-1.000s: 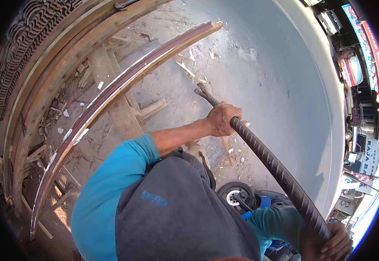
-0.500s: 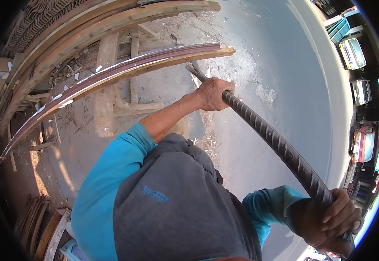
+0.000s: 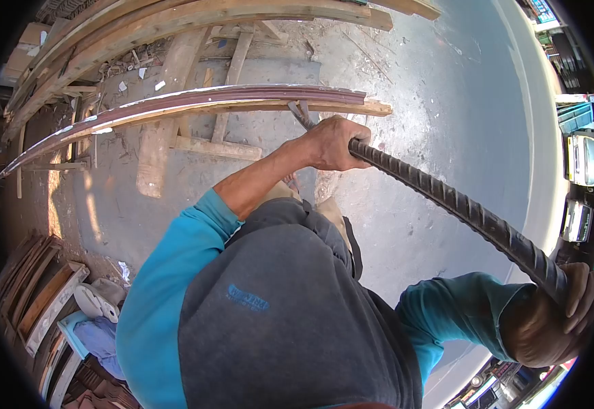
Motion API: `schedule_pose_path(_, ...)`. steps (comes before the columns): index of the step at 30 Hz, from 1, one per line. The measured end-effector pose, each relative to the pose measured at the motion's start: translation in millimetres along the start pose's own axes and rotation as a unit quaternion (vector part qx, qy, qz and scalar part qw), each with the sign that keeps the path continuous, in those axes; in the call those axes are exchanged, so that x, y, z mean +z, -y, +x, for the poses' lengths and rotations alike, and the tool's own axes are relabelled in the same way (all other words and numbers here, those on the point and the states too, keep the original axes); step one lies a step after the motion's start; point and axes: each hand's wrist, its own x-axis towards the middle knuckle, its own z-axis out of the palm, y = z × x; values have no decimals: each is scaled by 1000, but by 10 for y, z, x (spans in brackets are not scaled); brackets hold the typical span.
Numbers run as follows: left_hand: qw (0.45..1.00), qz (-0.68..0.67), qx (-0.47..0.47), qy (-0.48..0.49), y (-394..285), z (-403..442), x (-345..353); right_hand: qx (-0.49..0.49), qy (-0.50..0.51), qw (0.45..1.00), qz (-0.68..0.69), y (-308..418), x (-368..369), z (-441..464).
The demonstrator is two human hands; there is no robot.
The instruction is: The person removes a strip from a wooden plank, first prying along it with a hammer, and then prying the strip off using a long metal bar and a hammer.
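Observation:
A long dark pry bar [image 3: 447, 198], ribbed like rebar, runs from beside the wood out to the lower right. Close to its flattened, split end, my left hand [image 3: 340, 143] is wrapped round it. My right hand [image 3: 556, 313] grips the bar near the other end, at the right edge of the view. The split tip [image 3: 301, 114] meets the near edge of a long beam [image 3: 208, 99], maroon on top with white flakes and bare timber along its side; whether it is wedged in, I cannot tell.
Wooden trestle pieces [image 3: 198, 146] stand under the beam. More long timbers [image 3: 174, 24] lie behind it. Boards [image 3: 34, 293] and a blue cloth [image 3: 99, 344] are at the lower left. Debris lies on the grey floor [image 3: 447, 129]. Parked vehicles [image 3: 582, 160] show at far right.
The view has shifted, and the beam appears lower. The bar's split tip has come up against the beam's edge. My right hand has moved outward to the right and up. Both hands keep their grip.

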Motion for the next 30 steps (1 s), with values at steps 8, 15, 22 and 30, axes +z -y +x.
schedule_pose_path(8,985,33,55,-162,269,45,118,-76,4,997,13,-147,131,202)
schedule_pose_path(15,960,206,-48,-182,329,-346,-374,0,229,972,57,-265,-193,147)
schedule_pose_path(22,811,455,-353,-102,1416,-863,-1298,-76,-50,991,100,-403,-919,-184)
schedule_pose_path(30,872,380,-306,-42,1508,-867,-1520,-52,-118,989,65,-396,-1106,-289)
